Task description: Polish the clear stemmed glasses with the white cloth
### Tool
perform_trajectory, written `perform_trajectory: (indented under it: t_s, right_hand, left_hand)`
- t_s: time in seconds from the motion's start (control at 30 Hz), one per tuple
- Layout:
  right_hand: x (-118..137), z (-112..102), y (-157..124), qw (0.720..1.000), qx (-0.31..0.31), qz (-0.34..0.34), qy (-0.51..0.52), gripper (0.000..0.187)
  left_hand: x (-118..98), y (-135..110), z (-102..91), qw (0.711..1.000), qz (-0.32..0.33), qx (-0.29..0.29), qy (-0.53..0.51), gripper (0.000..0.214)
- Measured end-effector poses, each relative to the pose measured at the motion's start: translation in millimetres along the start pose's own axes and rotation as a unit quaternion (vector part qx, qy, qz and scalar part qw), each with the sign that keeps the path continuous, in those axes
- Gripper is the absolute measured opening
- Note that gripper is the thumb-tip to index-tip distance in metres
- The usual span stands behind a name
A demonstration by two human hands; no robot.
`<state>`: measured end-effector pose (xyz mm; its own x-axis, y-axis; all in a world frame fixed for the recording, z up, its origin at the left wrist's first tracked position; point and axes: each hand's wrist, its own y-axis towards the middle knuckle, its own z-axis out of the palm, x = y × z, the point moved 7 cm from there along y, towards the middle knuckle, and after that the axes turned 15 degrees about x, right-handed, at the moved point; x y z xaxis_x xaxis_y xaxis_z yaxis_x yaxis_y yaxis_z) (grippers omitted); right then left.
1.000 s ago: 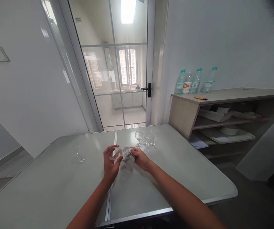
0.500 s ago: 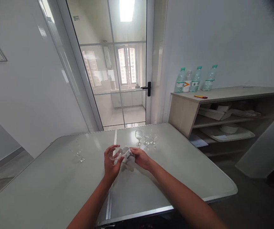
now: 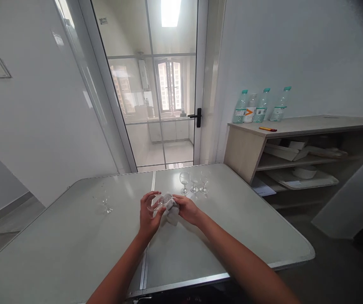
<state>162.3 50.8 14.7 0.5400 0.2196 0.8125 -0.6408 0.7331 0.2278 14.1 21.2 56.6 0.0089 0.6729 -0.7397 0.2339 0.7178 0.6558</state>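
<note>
My left hand (image 3: pixel 149 217) is wrapped around the bowl of a clear stemmed glass (image 3: pixel 155 203), which lies tilted sideways with its foot toward the right. A white cloth (image 3: pixel 171 210) is pinched in my right hand (image 3: pixel 186 208) and pressed against the foot of that glass. Both hands are above the middle of the grey-white table (image 3: pixel 74 249), near its metal seam. Just beyond them three more stemmed glasses (image 3: pixel 184 181) stand upright in a group. Off to the left another clear glass (image 3: pixel 105 203) stands alone, its outline faint.
A wooden shelf unit (image 3: pixel 245 147) adjoins the table at the right. On it are several plastic bottles (image 3: pixel 260 107) and a yellow-red pen-like object (image 3: pixel 267 128); trays and a bowl (image 3: pixel 304 172) sit inside. Behind the table is a glass door (image 3: pixel 156 147) with a black handle (image 3: pixel 199 118).
The cloth has shifted and hangs a little lower beneath the glass's foot. Both hands keep their grip; the whole view has moved slightly.
</note>
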Motion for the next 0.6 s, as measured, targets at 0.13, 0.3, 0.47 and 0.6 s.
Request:
perform_trajectory:
  t_s: [0.13, 0.3, 0.47, 0.6]
  right_hand:
    - [-2, -5, 1, 0.997, -0.01, 0.022, -0.07, 0.024]
    - [12, -28, -5, 0.945, -0.122, 0.027, -0.302, 0.018]
    - [24, 0, -11, 0.809, -0.033, 0.042, -0.586, 0.043]
    - [7, 25, -13, 0.639, 0.076, 0.099, -0.759, 0.06]
  left_hand:
    - [3, 1, -8.6, 0.999, -0.006, -0.049, 0.011, 0.06]
    - [16, -1, -18.9, 0.994, -0.047, -0.098, 0.027, 0.061]
    - [32, -2, -18.3, 0.986, -0.118, -0.083, 0.081, 0.059]
    - [40, -2, -11.1, 0.989, -0.128, -0.034, 0.067, 0.059]
